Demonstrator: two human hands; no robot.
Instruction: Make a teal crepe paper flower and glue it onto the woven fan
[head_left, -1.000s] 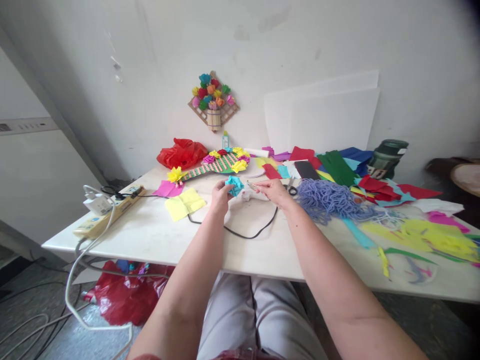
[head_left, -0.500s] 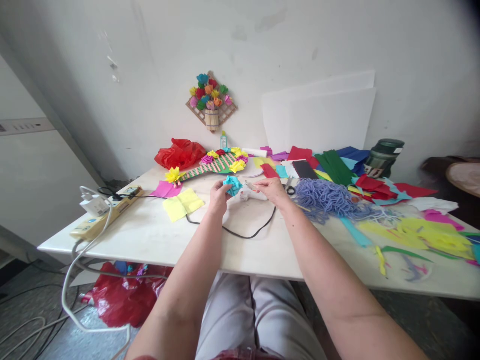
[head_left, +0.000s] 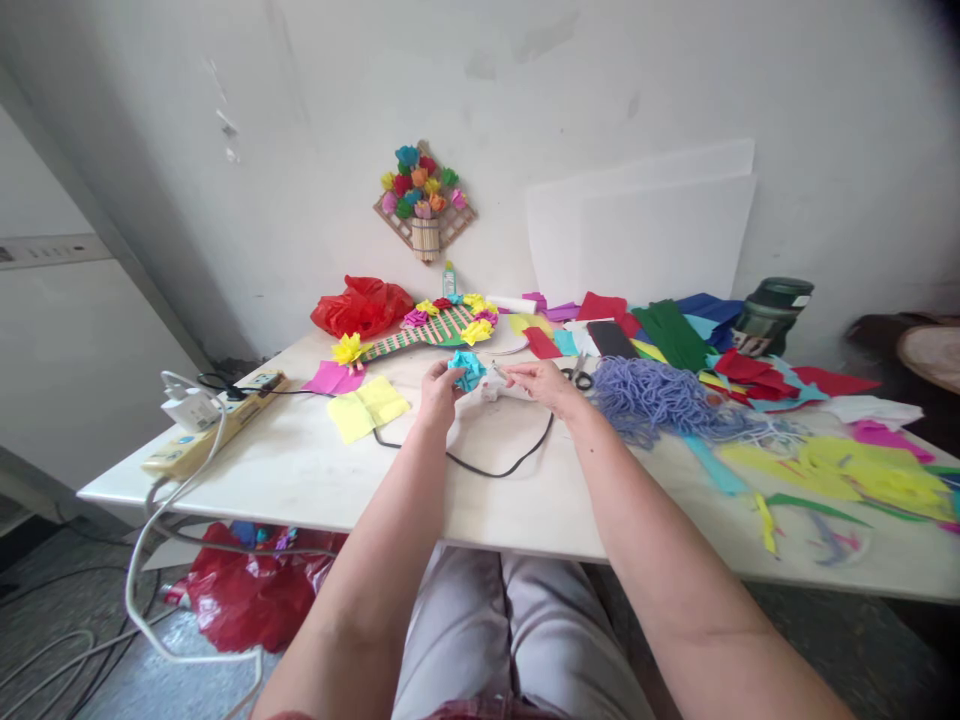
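Observation:
My left hand [head_left: 436, 388] is closed on a small turquoise paper flower [head_left: 466, 370], held just above the white table [head_left: 300, 470]. My right hand [head_left: 541, 382] is closed in a pinch beside it, fingertips close to the flower and over a white glue gun [head_left: 496, 390] that lies on the table. I cannot make out what the right fingers hold. A black cord [head_left: 495, 464] runs from the glue gun in a loop toward me.
A woven paper basket with flowers [head_left: 439, 325], a red plastic bag [head_left: 361, 306], yellow [head_left: 367, 408] and pink paper lie to the left. A power strip [head_left: 214, 425] sits at the left edge. Blue yarn [head_left: 660, 398], scissors [head_left: 579, 378], coloured paper and a green bottle [head_left: 771, 315] fill the right.
Both hands stay at the turquoise flower; the right hand's fingers have shifted slightly toward it. The view has swayed a little.

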